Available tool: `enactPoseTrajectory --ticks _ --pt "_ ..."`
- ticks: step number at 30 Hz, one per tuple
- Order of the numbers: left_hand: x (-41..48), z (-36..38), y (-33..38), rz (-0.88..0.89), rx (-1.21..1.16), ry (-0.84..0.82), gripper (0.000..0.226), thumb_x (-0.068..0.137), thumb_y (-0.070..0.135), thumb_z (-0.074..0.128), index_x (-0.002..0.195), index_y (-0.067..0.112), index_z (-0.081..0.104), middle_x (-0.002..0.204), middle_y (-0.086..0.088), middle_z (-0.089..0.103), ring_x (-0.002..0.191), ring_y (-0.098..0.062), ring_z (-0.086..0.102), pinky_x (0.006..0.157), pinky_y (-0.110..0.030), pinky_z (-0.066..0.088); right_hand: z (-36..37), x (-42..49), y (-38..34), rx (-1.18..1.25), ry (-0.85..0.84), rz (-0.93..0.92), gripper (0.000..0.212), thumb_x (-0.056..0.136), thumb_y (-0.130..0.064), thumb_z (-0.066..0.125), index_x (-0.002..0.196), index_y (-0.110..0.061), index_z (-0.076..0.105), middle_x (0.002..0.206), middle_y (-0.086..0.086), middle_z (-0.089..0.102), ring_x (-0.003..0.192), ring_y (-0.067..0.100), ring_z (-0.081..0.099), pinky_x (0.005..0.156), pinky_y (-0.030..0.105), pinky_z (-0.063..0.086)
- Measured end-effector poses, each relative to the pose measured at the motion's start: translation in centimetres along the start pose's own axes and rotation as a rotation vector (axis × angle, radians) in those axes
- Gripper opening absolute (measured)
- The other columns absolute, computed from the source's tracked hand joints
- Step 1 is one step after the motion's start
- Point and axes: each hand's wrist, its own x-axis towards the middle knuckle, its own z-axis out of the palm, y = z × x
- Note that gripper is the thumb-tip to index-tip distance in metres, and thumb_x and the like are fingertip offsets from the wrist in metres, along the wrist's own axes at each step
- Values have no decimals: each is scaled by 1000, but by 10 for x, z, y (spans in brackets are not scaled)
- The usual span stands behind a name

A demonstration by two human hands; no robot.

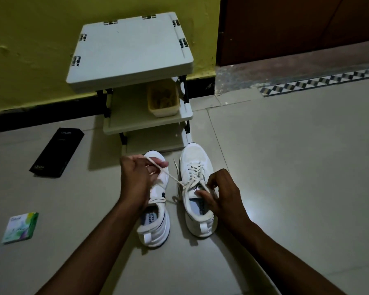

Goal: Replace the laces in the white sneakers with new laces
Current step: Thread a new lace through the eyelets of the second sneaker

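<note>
The left hand (136, 177) pinches the white lace (171, 176) drawn taut from the right sneaker (195, 155), while the right hand (222, 193) pinches the same lace at that sneaker's tongue, beside the left sneaker (156, 227).

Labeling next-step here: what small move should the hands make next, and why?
Probably draw the lace farther left with the left hand until it clears the top eyelet. It runs taut from that pinch to the upper rows of the right sneaker, where the right hand pinches it near the tongue.
</note>
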Motion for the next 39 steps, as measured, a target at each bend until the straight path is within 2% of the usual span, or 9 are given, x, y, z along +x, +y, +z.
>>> enactPoseTrajectory --ticks 3,5,7,10,17,19,24,28,39 --pt "4 -3 5 212 170 -96 12 107 15 34 99 17 42 67 1 48 53 -15 42 46 -27 39 3 -1 0 -33 15 -18 28 86 -14 78 87 -6 52 86 3 47 75 18 46 67 19 36" --pt "7 -13 -1 653 754 -388 12 105 28 38 99 25 49 81 7 51 70 -12 49 61 -29 41 5 -2 0 -55 17 -23 26 88 -13 76 87 -6 52 87 4 47 75 19 46 66 21 37" --pt "8 -13 -8 761 1108 -654 19 102 40 49 98 26 61 96 9 47 92 -12 47 75 -33 43 5 -3 2 -76 18 -23 23 90 -12 74 89 -6 53 88 4 48 76 17 46 67 14 36" --pt "6 -7 -13 826 1082 -667 24 96 38 59 84 21 69 96 5 51 93 -18 44 77 -38 45 5 -4 4 -91 21 -21 19 92 -9 72 91 -7 53 90 4 48 77 16 46 69 11 34" --pt "-11 3 -1 11 -56 -486 41 110 24 35 75 3 42 60 -7 44 49 -17 47 66 -37 51 4 -6 9 -109 25 -33 17 92 -8 70 94 -7 53 92 5 49 80 16 47 71 12 34" --pt "-17 9 -4 5 81 -482 40 107 32 42 76 8 40 61 -4 36 48 -13 36 52 -30 40 7 -5 8 -113 21 -53 19 90 -10 70 95 -8 53 93 4 48 81 12 42 73 7 31" --pt "-10 15 -21 614 848 -508 17 102 26 49 88 19 55 86 4 52 75 -10 51 68 -30 34 12 -4 6 -126 19 -68 24 88 -7 70 97 -14 48 93 4 46 81 10 40 72 10 30" --pt "-10 14 -25 528 974 -549 16 94 13 64 110 16 62 105 -1 47 87 -11 49 73 -20 30 12 -4 7 -144 34 -71 24 88 -4 69 97 -13 49 93 6 47 84 12 39 74 14 28" --pt "-11 14 -6 418 1004 -600 12 91 6 66 95 18 67 83 -1 72 81 -12 66 71 -24 47 10 -2 2 -150 8 -95 21 89 -7 66 99 -13 49 95 7 48 84 17 47 72 15 30"
